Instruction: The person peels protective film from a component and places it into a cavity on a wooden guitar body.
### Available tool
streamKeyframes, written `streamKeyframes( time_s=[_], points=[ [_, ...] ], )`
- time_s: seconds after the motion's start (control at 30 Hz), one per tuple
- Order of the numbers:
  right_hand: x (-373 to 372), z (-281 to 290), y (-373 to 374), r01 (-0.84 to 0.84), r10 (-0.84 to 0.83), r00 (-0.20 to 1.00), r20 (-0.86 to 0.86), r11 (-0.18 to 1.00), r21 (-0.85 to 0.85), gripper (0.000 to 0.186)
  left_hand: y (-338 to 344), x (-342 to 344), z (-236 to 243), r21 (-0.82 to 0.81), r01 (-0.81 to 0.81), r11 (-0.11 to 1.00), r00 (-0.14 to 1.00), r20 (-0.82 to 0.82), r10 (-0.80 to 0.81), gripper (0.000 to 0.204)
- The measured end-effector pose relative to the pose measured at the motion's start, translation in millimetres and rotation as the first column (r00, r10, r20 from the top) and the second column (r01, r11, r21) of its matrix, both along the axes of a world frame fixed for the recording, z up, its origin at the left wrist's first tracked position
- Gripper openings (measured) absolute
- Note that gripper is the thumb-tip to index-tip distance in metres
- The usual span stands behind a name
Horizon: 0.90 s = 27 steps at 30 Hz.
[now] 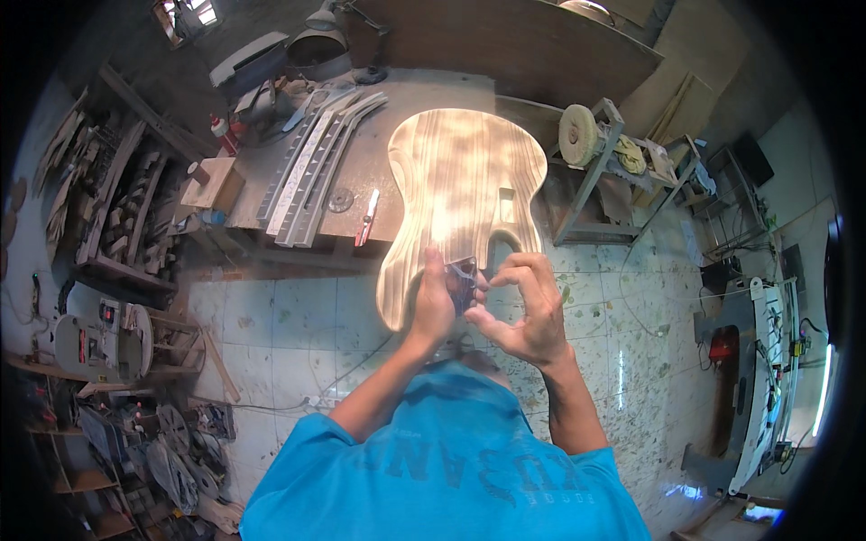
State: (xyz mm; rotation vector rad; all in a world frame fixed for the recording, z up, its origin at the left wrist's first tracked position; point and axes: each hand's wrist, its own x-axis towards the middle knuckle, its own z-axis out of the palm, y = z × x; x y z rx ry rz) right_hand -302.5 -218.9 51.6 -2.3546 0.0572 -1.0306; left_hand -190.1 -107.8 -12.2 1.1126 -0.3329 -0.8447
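Note:
A pale wooden guitar body (456, 171) with darker grain stripes is held up in front of me, its cutaway end toward me. My left hand (433, 302) grips that end, thumb lying on the top face and the other fingers mostly hidden. Against the body's near end sits a small dark see-through plate (461, 284), glossy, its exact kind unclear. My right hand (528, 311) is curled at the plate's right edge, thumb and fingertips bent in toward it in a pinch. A rectangular pocket (508, 206) is cut into the body's right side.
Behind the guitar body is a workbench (352, 203) with long slotted grey strips (316, 167), a red-handled cutter (367, 218) and a wooden block (210, 185). A buffing wheel (578, 135) stands on a frame at the right. Wood racks (117, 207) line the left.

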Motion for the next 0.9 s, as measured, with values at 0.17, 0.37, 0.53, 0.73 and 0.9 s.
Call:
streamKeyframes(
  time_s=[0.17,0.37,0.53,0.73,0.9],
  points=[
    [13,-8,3,0.000,0.000,0.999,0.048,1.000,0.000,0.027,-2,-9,-5,0.002,0.003,1.000,0.998,0.069,-0.003,0.098],
    [16,-15,8,-0.030,0.028,0.999,0.034,0.997,0.075,0.021,2,-5,-8,0.033,0.052,0.998,0.964,0.258,-0.059,0.100],
    [14,-6,28,0.123,-0.081,0.985,-0.150,0.946,0.300,0.016,2,1,-20,0.049,0.087,0.995,0.965,0.245,-0.097,0.098],
    [17,-12,28,0.122,-0.089,0.980,-0.178,0.976,0.182,0.017,-10,-6,-22,0.020,-0.093,0.995,0.950,0.302,0.083,0.096],
    [7,-14,5,-0.084,0.137,0.951,-0.279,0.978,0.193,0.025,-2,2,-15,-0.032,0.085,0.996,0.985,0.151,-0.079,0.096]
  ],
)
